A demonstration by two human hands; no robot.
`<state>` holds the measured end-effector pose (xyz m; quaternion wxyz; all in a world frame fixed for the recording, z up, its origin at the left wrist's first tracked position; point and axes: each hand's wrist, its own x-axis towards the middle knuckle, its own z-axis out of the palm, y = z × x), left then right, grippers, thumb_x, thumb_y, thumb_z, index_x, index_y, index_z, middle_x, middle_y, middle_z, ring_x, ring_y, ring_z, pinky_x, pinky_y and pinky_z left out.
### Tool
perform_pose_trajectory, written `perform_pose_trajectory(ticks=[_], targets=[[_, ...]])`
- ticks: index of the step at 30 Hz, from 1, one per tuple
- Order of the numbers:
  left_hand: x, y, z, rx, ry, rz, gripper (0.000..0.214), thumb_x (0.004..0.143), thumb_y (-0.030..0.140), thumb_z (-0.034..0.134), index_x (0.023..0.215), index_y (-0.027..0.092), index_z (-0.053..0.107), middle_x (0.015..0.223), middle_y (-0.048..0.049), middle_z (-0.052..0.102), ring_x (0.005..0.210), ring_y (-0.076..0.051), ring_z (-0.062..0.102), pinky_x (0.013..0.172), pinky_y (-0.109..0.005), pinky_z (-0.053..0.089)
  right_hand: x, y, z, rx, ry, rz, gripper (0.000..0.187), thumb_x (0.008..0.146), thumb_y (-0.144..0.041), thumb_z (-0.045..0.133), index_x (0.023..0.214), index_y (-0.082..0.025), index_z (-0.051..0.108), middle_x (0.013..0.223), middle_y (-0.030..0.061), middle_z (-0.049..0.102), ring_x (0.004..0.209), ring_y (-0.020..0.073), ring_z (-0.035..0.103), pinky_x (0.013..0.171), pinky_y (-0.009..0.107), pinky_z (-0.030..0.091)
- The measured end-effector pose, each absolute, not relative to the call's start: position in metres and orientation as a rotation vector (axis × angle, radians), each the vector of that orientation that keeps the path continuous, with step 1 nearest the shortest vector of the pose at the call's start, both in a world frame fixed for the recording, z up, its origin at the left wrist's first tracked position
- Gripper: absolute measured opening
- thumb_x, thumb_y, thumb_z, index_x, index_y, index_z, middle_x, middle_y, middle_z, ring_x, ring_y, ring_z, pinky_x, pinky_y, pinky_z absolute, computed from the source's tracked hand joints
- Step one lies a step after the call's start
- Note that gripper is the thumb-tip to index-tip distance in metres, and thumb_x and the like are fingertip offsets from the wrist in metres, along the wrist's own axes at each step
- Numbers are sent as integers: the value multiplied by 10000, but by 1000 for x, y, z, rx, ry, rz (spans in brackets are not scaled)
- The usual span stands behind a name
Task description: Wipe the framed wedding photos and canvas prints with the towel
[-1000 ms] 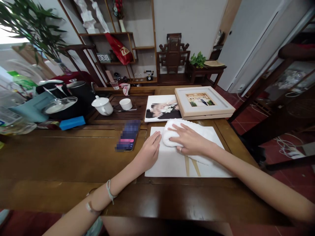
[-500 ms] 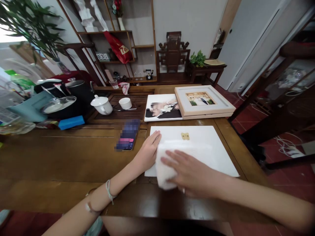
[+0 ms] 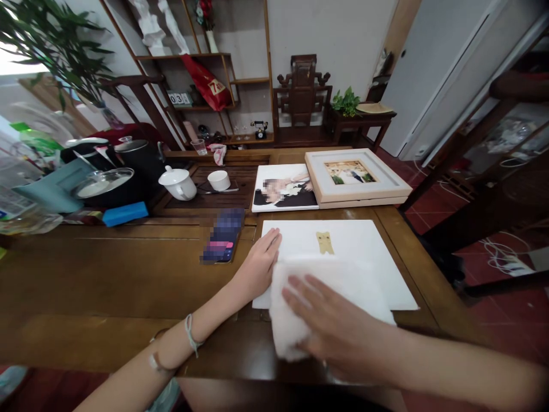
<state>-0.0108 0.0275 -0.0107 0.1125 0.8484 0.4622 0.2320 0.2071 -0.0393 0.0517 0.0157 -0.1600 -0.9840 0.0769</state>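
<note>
A white rectangular board (image 3: 369, 246) lies flat on the wooden table in front of me. It carries a small gold plate (image 3: 325, 243) with a notched edge near its far side. My left hand (image 3: 259, 260) rests on the board's left edge with its fingers stretched out, holding nothing. A folded white cloth (image 3: 287, 320) covers the near part of the board and hangs past its front edge. My right hand (image 3: 326, 326) grips this cloth from above, with its fingers spread over it and blurred by motion.
A phone (image 3: 223, 234) lies left of the board. Behind it are a photo panel (image 3: 285, 189) and a wooden picture frame (image 3: 317, 191). Farther left stand a white lidded bowl (image 3: 179, 186), a small white cup (image 3: 218, 181), a blue block (image 3: 125, 214) and a black kettle (image 3: 137, 160).
My right hand has slid the cloth toward me and slightly right, uncovering more of the gold plate. The cloth now spreads wider over the board's near part. My left hand has stayed put.
</note>
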Motion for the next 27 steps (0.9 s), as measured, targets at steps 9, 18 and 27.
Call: perform_pose_trajectory(ticks=[9, 18, 27], targets=[[-9, 27, -10, 2515, 1384, 682, 450, 948, 157, 346, 1388, 87, 415, 1468, -207, 396, 1402, -297, 331, 1135, -499, 345, 236, 14, 55, -550, -2954, 446, 336, 748, -163, 646, 1076, -225, 679, 1410, 119, 489, 1362, 299, 353, 1111, 487, 282], [-10, 27, -11, 2519, 1376, 676, 466, 933, 123, 347, 1393, 82, 403, 1466, -217, 394, 1399, -300, 336, 1128, -519, 348, 218, 25, 43, -705, -2903, 160, 373, 745, -148, 624, 1114, -182, 669, 1352, 198, 499, 1333, 374, 358, 1079, 568, 268], [-6, 28, -4, 2343, 1442, 868, 368, 938, 141, 347, 1271, 87, 493, 1354, -195, 480, 1294, -268, 456, 1085, -472, 395, 228, 5, 75, -616, -3010, 487, 240, 745, -188, 623, 974, -223, 686, 1150, 120, 633, 1071, 276, 576, 867, 385, 445]])
